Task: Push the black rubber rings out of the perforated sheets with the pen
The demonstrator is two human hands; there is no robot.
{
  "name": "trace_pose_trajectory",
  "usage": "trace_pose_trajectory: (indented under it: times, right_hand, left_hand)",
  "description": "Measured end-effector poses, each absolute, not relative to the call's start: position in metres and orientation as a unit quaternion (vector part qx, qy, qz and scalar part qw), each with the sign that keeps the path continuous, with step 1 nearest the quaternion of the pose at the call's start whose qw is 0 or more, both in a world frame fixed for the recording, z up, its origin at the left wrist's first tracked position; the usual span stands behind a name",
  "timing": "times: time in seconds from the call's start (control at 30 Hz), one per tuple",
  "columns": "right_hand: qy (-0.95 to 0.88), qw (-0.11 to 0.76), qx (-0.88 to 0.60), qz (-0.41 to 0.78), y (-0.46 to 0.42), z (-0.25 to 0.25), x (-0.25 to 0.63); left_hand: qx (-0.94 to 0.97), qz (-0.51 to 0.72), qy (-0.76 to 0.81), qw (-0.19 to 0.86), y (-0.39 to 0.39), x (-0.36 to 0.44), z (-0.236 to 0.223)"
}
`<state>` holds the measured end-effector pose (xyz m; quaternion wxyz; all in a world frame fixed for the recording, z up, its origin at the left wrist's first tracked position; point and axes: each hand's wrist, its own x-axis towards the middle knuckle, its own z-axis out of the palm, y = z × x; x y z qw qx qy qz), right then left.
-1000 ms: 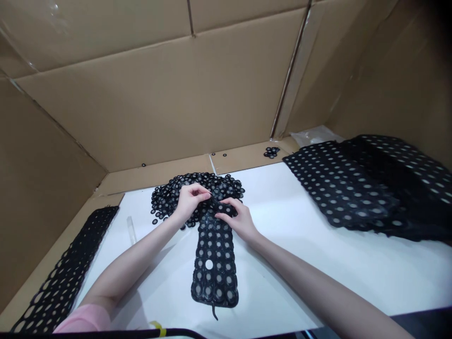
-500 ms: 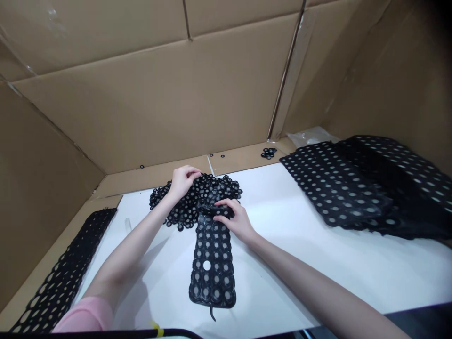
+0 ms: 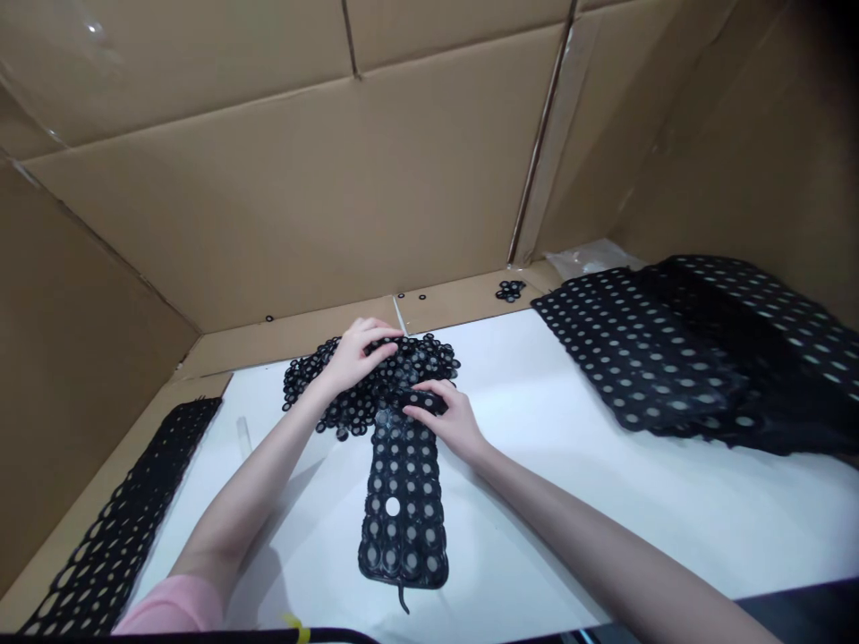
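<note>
The person's right hand [image 3: 449, 418] pinches the folded far end of the long black perforated rubber strip [image 3: 403, 501] between thumb and fingers. This strip lies on the white table [image 3: 537, 519], at the middle, and one white round disc [image 3: 393, 506] is on it. The left hand [image 3: 366, 353] is above the heap of small black rings [image 3: 349, 407], its thumb and fingers apart. Wide black perforated sheets [image 3: 644, 358] lie at the right side.
</note>
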<state>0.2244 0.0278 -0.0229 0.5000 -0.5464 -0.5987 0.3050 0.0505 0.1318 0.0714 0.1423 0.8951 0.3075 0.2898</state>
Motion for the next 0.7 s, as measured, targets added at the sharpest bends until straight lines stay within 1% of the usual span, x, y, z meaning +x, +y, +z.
trace_pose_trajectory:
  times: [0.1,0.17,0.23,0.37,0.53,0.7]
  right_hand:
    - [-0.592,0.509,-0.546,0.304,0.028,-0.025,0.225]
    - [-0.588,0.517,-0.543,0.305,0.029,-0.027,0.225]
    - [-0.583,0.526,-0.537,0.308,0.029,-0.028,0.226]
    - [-0.592,0.528,-0.536,0.287,0.029,-0.028,0.226]
    - [-0.610,0.527,-0.542,0.238,0.030,-0.029,0.226]
    - [-0.611,0.539,-0.530,0.235,0.030,-0.027,0.226]
  left_hand:
    - [0.921,0.222,0.204,0.245,0.119,0.051,0.073]
    - [0.933,0.165,0.160,0.276,0.116,0.053,0.071]
    - [0.937,0.138,0.151,0.283,0.116,0.054,0.066]
    - [0.922,0.163,0.189,0.296,0.119,0.056,0.057]
    - [0.879,0.181,0.234,0.375,0.117,0.058,0.056]
    - [0.834,0.192,0.249,0.453,0.115,0.061,0.055]
